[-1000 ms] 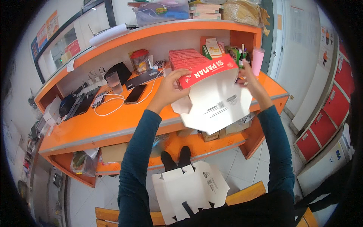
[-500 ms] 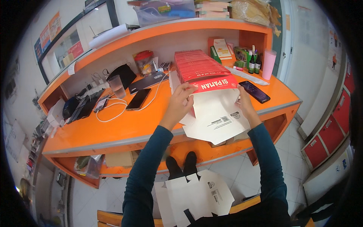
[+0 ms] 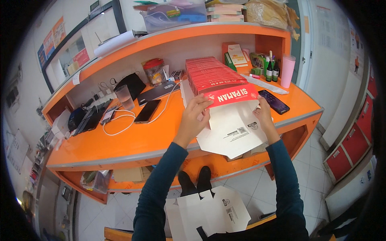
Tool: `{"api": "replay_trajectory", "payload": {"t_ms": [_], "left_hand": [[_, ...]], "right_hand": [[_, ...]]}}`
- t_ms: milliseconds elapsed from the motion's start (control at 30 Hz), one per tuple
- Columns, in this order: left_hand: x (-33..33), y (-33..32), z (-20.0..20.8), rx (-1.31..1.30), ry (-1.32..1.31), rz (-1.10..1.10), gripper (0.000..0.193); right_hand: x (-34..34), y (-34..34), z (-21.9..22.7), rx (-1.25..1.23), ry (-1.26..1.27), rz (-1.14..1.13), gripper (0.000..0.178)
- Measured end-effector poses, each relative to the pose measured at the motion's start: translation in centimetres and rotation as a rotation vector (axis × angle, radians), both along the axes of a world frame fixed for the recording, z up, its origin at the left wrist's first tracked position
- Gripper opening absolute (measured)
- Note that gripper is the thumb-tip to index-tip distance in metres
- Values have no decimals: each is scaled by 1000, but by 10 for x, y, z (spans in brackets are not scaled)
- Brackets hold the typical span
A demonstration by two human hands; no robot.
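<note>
A partly folded cardboard box (image 3: pixel 231 132), white with a red printed panel, hangs over the desk's front edge. My left hand (image 3: pixel 195 118) pinches its left corner by the red panel. At the opposite corner my right hand (image 3: pixel 264 117) is closed on the edge, its fingertips partly hidden. Right behind it runs a long, tightly packed row of red cartons (image 3: pixel 213 72), stretching toward the back of the desk. Another unfolded white box blank (image 3: pixel 193 213) lies across my lap.
The orange desk (image 3: pixel 157 134) carries a black phone (image 3: pixel 148 111) with a white cable, a clear cup (image 3: pixel 125 98) and a second phone (image 3: pixel 274 102) on the right. Dark bottles (image 3: pixel 275 71) and a pink tumbler (image 3: pixel 287 72) stand at the back right. An orange shelf (image 3: pixel 181 33) overhangs the rear.
Both hands have drawn the box slightly toward me, and its red panel now stands a little apart from the row behind. The whole view has shifted slightly.
</note>
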State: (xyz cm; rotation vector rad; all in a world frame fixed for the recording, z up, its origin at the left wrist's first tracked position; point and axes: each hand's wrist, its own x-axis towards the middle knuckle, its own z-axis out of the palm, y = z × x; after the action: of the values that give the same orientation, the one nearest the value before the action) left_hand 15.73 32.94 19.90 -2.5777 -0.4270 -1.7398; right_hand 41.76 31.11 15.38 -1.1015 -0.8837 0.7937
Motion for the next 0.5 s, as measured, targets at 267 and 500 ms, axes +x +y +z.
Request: {"api": "replay_trajectory", "payload": {"t_ms": [267,500], "left_hand": [[3,14,7,19,-3,5,27],[0,8,3,-77,20,7,24]], "right_hand": [[-8,-1,8,64,68,-20,51],[0,3,9,-8,-35,54,49]]}}
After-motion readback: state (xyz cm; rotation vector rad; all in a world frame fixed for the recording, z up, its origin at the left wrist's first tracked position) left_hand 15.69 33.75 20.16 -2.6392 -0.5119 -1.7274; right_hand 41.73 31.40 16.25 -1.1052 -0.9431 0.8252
